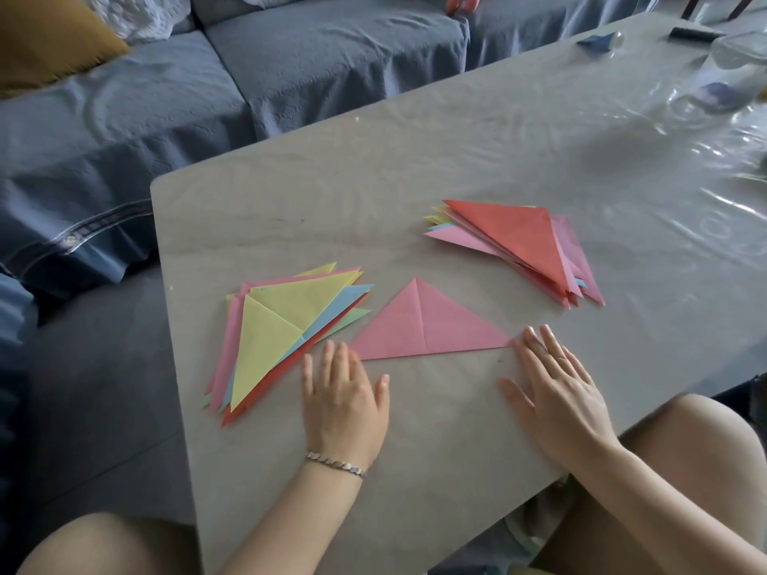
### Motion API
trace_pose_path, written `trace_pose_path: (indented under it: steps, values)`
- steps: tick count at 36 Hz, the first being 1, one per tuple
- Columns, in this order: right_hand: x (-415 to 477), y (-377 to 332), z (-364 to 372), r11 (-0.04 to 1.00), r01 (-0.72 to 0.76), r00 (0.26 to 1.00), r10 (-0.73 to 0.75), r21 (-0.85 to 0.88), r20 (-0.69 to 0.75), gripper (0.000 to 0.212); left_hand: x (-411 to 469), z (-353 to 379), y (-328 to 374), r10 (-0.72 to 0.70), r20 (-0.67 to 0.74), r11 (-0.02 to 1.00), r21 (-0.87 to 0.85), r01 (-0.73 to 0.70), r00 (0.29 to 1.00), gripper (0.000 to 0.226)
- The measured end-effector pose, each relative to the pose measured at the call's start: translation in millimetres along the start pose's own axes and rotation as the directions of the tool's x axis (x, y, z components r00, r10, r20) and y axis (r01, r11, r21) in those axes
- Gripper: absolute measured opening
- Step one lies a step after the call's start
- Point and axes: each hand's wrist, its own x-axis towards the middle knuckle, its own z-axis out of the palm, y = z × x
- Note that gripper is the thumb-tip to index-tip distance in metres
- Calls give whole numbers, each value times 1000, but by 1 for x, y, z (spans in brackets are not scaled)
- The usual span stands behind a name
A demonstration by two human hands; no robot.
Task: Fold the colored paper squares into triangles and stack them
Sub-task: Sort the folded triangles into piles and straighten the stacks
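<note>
Pink triangle (pixel 423 325) is lying flat on the table (pixel 415 159), dead centre between my hands. Its long edge is running left-right and facing me, its apex is pointing away, and one crease is running from the apex down to that edge. My left hand (pixel 342 394) is sitting just below the left corner. My right hand (pixel 558 392) is sitting at the right corner, with its fingertips reaching the paper tip; I can't tell if they're actually pressing it. Both hands are lying palm-down with fingers straight and slightly spread, gripping nothing. The right hand is looking marginally closer to the paper, but both are flanking the long edge, so I'm reading either one as able to start. The crease is crossing the long axis, so I'm guessing any further fold brings one corner over to the other. Otherwise the piece is going onto a pile, and I can't tell which. Count: one loose triangle and two piles. The left pile (pixel 278 329) is sitting just beside my left hand, yellow on top, with pink, blue, red and green edges showing. The right pile (pixel 514 236) is sitting further back, red on top, with pink, yellow and blue edges fanning out. Sheets per pile are too overlapped to count. There's a bracelet (pixel 336 461) on my left wrist and a blue sofa (pixel 290 56) beyond the table.
</note>
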Motion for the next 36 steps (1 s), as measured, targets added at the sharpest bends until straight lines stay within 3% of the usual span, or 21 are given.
trace_pose_path:
  steps: [4, 6, 11, 16, 22, 26, 30, 36]
  values:
    - [1, -1, 0, 1000, -1, 1000, 1, 10, 27, 76, 5, 7, 28, 301, -40, 951, -52, -303, 953, 51]
    - [1, -1, -1, 1000, -6, 999, 5, 20, 36, 77, 5, 7, 37, 335, -14, 941, -47, -335, 942, 51]
    - [1, -2, -4, 999, 2, 999, -4, 33, 46, 75, 3, 12, 18, 228, -20, 974, -15, -228, 974, 50]
    - [17, -14, -13, 997, -65, 998, 64, 48, 3, 38, 1, 9, -25, 113, -112, 993, 56, -108, 987, 31]
    - [57, -46, -35, 991, -102, 976, 83, 89, 204, 66, -1, -3, -32, 46, -73, 998, 39, -43, 996, 24]
    - [82, -63, -41, 986, -157, 911, 126, 49, 393, 77, 12, -15, -40, 69, -221, 993, -82, -89, 973, 9]
    - [94, -66, -42, 983, -183, 867, 163, -3, 472, 80, 34, -16, -63, -54, -311, 986, -167, 1, 949, 28]
    - [93, -64, -41, 948, -292, 853, 199, 124, 483, 75, 52, -13, -77, -217, -47, 944, -266, 197, 975, 48]
